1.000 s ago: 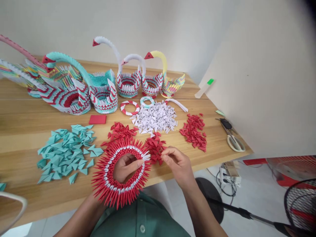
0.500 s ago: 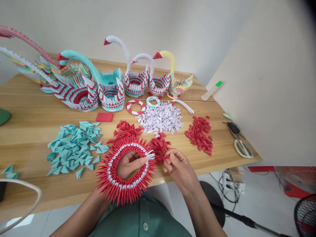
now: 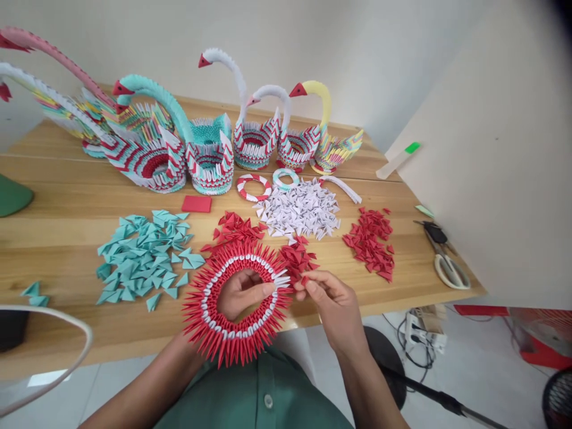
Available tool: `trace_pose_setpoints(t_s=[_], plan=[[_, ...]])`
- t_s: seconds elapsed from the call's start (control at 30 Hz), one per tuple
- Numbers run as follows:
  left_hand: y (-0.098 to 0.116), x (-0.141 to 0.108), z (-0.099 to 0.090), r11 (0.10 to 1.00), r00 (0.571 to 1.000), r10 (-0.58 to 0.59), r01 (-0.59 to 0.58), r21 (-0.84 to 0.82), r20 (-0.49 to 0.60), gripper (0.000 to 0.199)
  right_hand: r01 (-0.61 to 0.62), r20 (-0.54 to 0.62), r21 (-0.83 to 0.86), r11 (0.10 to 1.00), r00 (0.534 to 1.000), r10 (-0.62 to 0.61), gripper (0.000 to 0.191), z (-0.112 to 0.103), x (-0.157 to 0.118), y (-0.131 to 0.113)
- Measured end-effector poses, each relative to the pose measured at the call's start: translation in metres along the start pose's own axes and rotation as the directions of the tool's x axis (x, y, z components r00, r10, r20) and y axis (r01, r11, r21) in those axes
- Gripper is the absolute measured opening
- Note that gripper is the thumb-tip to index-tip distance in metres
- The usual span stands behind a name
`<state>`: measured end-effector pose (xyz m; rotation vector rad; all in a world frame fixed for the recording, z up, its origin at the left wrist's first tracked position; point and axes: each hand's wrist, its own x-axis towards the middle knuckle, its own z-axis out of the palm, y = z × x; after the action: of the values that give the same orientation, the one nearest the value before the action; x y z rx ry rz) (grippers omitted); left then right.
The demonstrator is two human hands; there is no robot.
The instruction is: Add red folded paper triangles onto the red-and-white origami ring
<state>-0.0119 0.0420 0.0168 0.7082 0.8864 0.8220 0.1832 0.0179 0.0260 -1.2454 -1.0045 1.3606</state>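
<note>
A round ring of folded red paper pieces [image 3: 210, 330], with one white row running through it, is gripped by my left hand [image 3: 241, 295]. My thumb lies across its inner edge, close to a few white points on the right side. My right hand [image 3: 333, 304] pinches a small red folded paper piece [image 3: 304, 280] between thumb and fingers, just right of the ring and apart from it. Behind the fingers lies a small heap of red paper pieces [image 3: 297, 259]. Another red heap [image 3: 236, 229] sits behind the ring.
Teal pieces [image 3: 138, 256] are spread on the left, white pieces [image 3: 304, 208] in the middle, more red pieces [image 3: 370, 241] on the right. Finished paper swans [image 3: 210, 161] line the back. Scissors [image 3: 451, 271] lie near the right edge. A white cable [image 3: 84, 333] curves at lower left.
The view has shifted slightly, so the table things appear farther right. My right hand has lifted the red piece away from the heap and turned it in its fingertips. My left hand keeps its hold.
</note>
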Motion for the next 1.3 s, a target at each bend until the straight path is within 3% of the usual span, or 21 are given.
trace_pose_setpoints(t_s=[0.27, 0.33, 0.5, 0.63, 0.8, 1.0, 1.17, 1.3], plan=[[0.001, 0.000, 0.000, 0.981, 0.984, 0.166, -0.172, 0.091, 0.062, 0.033, -0.101, 0.041, 0.076, 0.992, 0.994, 0.098, 0.016, 0.003, -0.001, 0.001], [0.000, 0.000, -0.001, 0.986, 0.988, 0.144, -0.148, 0.072, 0.058, 0.034, -0.112, 0.050, 0.101, 0.989, 0.993, 0.108, 0.017, 0.003, -0.001, 0.002], [0.002, 0.000, 0.004, 0.996, 0.999, -0.047, 0.045, -0.072, -0.028, 0.048, -0.105, 0.076, 0.121, 0.987, 0.992, 0.096, 0.016, 0.004, -0.001, 0.003], [0.010, -0.004, 0.010, 0.987, 0.994, -0.099, 0.092, -0.132, -0.042, 0.050, -0.127, 0.118, 0.151, 0.980, 0.987, 0.110, 0.017, 0.004, 0.000, 0.003], [0.012, -0.005, 0.011, 0.988, 0.996, -0.091, 0.088, -0.131, -0.017, 0.047, -0.127, 0.142, 0.161, 0.979, 0.984, 0.105, 0.018, 0.003, 0.002, 0.008], [-0.017, 0.005, 0.010, 0.979, 0.989, -0.010, -0.021, -0.203, -0.151, 0.054, -0.120, 0.151, 0.105, 0.987, 0.983, 0.103, 0.020, 0.002, 0.004, 0.011], [-0.028, 0.006, 0.007, 0.988, 0.996, -0.019, 0.006, -0.154, -0.085, 0.050, -0.103, 0.170, 0.059, 0.993, 0.981, 0.092, 0.019, 0.002, 0.004, 0.011], [-0.022, 0.001, 0.007, 0.987, 0.995, -0.032, 0.017, -0.161, -0.094, 0.046, -0.079, 0.183, 0.004, 0.997, 0.980, 0.077, 0.021, 0.000, 0.005, 0.009]])
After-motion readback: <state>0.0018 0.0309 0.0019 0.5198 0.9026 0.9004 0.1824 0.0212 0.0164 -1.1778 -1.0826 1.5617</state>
